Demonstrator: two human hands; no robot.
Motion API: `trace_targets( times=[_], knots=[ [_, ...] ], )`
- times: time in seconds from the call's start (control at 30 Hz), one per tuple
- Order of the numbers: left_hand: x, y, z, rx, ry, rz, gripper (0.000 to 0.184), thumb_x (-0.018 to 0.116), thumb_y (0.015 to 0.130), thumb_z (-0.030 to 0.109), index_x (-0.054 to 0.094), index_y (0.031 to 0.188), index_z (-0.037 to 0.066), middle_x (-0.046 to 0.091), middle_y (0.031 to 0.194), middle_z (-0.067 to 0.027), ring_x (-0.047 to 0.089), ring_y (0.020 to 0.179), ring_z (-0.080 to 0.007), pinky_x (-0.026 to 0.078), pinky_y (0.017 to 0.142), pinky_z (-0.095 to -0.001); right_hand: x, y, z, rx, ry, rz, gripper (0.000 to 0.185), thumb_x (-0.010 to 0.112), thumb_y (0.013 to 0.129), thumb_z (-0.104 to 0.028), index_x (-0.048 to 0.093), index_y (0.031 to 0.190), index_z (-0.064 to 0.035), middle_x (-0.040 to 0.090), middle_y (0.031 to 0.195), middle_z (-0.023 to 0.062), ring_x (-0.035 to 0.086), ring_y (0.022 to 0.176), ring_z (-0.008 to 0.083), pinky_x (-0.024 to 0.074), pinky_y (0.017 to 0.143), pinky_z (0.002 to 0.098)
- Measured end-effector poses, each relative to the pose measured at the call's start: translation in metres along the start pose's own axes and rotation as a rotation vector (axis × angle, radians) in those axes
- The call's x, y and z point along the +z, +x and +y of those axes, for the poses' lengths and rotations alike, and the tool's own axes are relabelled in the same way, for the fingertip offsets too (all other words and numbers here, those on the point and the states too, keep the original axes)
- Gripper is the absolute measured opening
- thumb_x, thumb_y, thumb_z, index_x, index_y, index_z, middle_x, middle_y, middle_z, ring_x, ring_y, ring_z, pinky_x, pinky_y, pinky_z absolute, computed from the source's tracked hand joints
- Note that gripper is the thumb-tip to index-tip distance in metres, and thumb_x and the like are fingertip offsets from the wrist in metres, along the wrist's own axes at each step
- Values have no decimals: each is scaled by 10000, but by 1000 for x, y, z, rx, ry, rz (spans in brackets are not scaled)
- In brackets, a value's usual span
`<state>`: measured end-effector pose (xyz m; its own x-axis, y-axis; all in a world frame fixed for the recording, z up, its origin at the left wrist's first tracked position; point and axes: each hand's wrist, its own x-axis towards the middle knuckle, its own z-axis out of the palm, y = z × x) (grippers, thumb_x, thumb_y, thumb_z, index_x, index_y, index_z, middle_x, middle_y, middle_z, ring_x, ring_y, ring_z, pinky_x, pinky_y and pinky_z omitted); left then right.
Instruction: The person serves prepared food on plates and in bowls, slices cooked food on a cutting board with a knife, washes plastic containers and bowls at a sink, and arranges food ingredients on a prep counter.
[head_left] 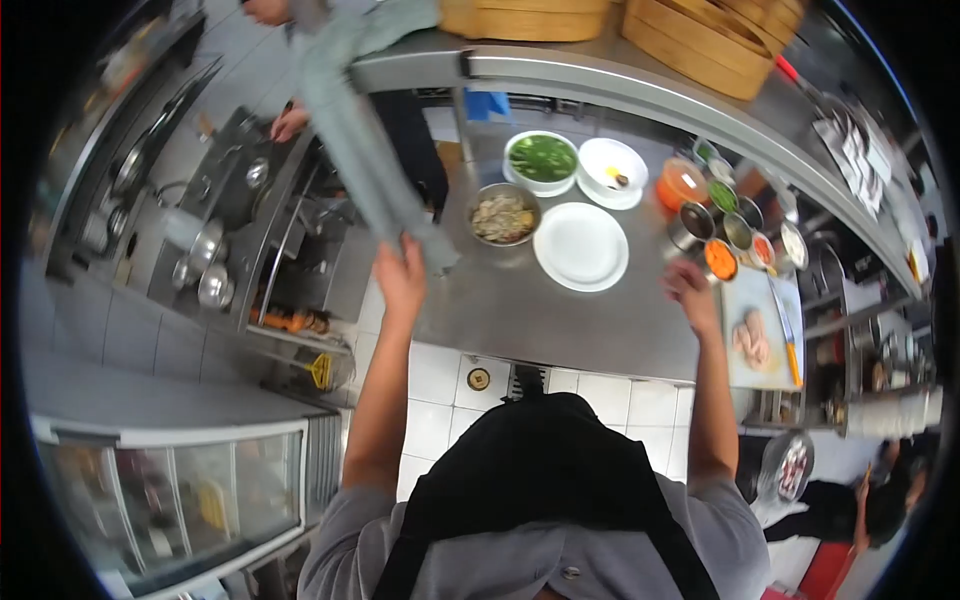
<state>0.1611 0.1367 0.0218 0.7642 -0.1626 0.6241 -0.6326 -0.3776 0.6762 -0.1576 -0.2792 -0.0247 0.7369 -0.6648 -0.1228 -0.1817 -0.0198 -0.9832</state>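
My left hand (pixel 402 277) is closed on the lower end of a long grey-green cloth (pixel 345 120), which stretches up to the shelf and is blurred. My right hand (pixel 692 290) hovers over the counter's right side, its fingers loosely bent, with nothing visible in them. Close to it stands a cup of chopped orange food (pixel 719 260). Between my hands lie a white plate (pixel 580 247) and a metal bowl of pale pieces (pixel 504 214). Behind them are a white bowl of green leaves (pixel 541 160) and a white bowl with small yellow and dark bits (pixel 612 170).
A cutting board (pixel 735 355) at right bears raw-looking meat (pixel 752 338) and a knife with an orange handle (pixel 787 330). Several seasoning containers (pixel 737 230) crowd the back right. Bamboo steamers (pixel 700 40) sit on the overhead shelf (pixel 560 70). Another person's hand (pixel 290 122) shows at upper left.
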Motion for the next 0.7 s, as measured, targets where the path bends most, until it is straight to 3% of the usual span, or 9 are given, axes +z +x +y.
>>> trace_targets(
  times=[0.07,0.13,0.17,0.27,0.33,0.4,0.47,0.53,0.7],
  knots=[
    [-4,-37,-22,84,-32,88,226,601,961,136,620,1030,-78,668,808,-233,671,700,-354,504,643,-430,47,20,-13,-14,71,-75,325,618,974,-139,563,1283,-54,631,1195,75,649,1057,186,570,849,337],
    [-26,-58,8,-135,25,-27,225,608,964,141,612,992,-82,652,780,-241,643,675,-401,487,609,-424,81,54,-10,-63,192,-142,322,617,971,-119,557,1272,-22,636,1177,91,650,1057,198,577,868,352],
    [-29,-81,-19,-322,95,-154,221,597,964,169,612,992,-50,667,776,-217,650,697,-409,479,634,-481,100,74,-10,-85,258,-157,320,617,970,-113,555,1266,-6,639,1166,97,650,1053,203,579,878,357],
    [-33,-183,-117,-143,501,-778,371,649,942,297,661,1093,-41,705,854,-229,700,809,-386,561,733,-441,145,139,5,-57,241,-105,311,615,966,-130,562,1249,-11,632,1165,98,622,1097,199,540,940,355],
    [-17,-140,-33,-1027,-66,-1121,387,627,973,340,664,1103,-23,713,821,-169,697,755,-263,544,684,-363,172,183,21,-46,153,-37,441,638,956,-208,538,1327,8,655,1172,126,631,1022,192,517,873,300],
    [22,-103,-12,-570,-127,-1032,359,589,1007,339,671,1083,-2,701,771,-100,646,702,-158,508,643,-301,199,228,45,-28,7,52,520,622,967,-260,489,1385,18,639,1236,138,626,1014,191,513,875,290],
    [78,-51,-1,-470,-351,-737,331,539,1032,307,671,1086,8,711,835,-74,616,711,-139,487,636,-296,225,266,91,-309,-241,201,538,603,979,-282,461,1422,-11,630,1256,131,623,1008,187,526,852,304],
    [144,11,-13,-378,-433,-554,403,508,1044,342,637,1158,-22,701,1053,-103,666,930,-170,529,774,-316,235,286,117,-448,-422,328,547,593,985,-292,447,1441,-27,625,1265,127,621,1005,186,533,839,312],
    [249,89,-76,-511,-259,-362,410,509,1043,347,631,1170,-23,695,1071,-108,661,949,-174,526,789,-318,204,239,133,-164,-451,227,547,592,986,-293,442,1448,-40,625,1262,126,621,1005,185,536,833,316]
  ],
)
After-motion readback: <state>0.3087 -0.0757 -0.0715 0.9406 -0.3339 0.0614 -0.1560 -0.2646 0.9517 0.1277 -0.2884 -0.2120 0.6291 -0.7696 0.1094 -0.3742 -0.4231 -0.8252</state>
